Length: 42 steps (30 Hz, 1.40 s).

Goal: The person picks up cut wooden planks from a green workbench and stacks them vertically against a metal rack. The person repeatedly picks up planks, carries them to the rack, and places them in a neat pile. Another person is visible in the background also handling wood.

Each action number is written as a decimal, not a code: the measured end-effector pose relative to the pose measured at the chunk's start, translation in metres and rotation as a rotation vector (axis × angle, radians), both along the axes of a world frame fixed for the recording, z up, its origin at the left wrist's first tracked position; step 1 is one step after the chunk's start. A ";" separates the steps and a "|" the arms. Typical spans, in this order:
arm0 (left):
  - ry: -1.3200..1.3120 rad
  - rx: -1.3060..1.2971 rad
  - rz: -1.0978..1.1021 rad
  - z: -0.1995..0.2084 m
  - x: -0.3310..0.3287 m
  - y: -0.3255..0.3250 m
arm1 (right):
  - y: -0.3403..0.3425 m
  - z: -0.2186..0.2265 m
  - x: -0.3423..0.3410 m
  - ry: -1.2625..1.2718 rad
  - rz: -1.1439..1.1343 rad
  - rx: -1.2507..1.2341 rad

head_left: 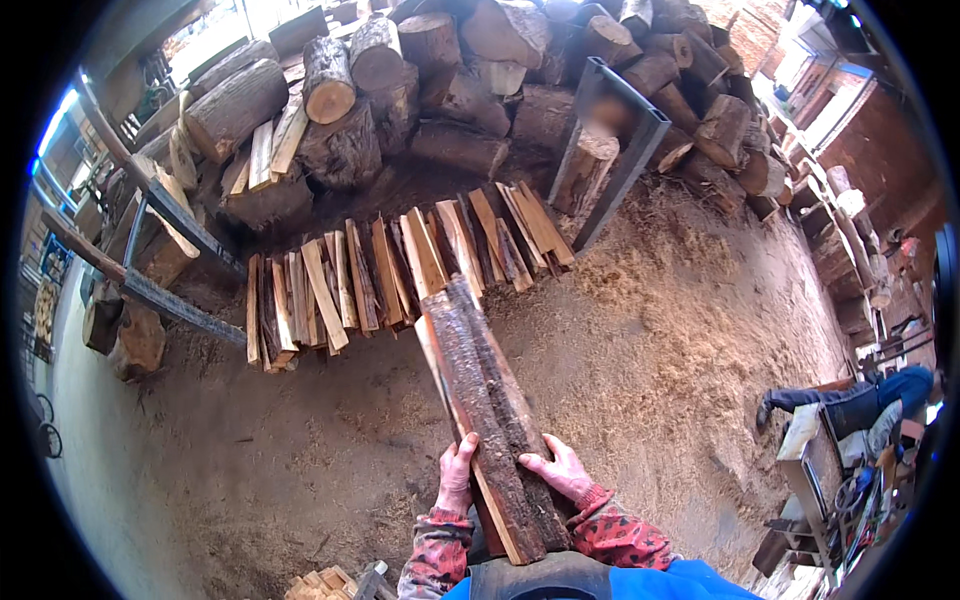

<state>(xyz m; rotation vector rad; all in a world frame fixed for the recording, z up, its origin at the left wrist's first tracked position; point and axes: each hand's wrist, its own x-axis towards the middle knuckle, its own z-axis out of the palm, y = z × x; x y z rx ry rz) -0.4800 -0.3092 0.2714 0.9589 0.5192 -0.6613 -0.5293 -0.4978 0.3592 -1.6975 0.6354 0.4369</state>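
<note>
While both hands clamp the bark-covered split logs (487,400), left hand (455,478) on their left flank and right hand (560,472) on their right, keep the bundle level, its far end aimed at the row of split wood (400,270) ahead.

Long bark-covered split log (487,400), held lengthwise

split plank (490,400) lay between left hand (456,478) and right hand (560,470) | row of split wood (400,265) sat on ground ahead | log pile (470,80) stood behind row | person (860,405) was far right
</note>
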 end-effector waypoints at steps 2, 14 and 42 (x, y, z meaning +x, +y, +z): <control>0.024 0.022 -0.019 -0.004 0.029 -0.023 | -0.022 -0.003 0.026 0.020 -0.015 0.044; 0.095 0.101 -0.046 -0.013 0.147 -0.160 | -0.162 -0.058 0.140 0.034 -0.047 0.053; 0.034 0.178 -0.045 -0.226 0.445 -0.038 | -0.040 -0.278 0.436 0.055 -0.065 0.071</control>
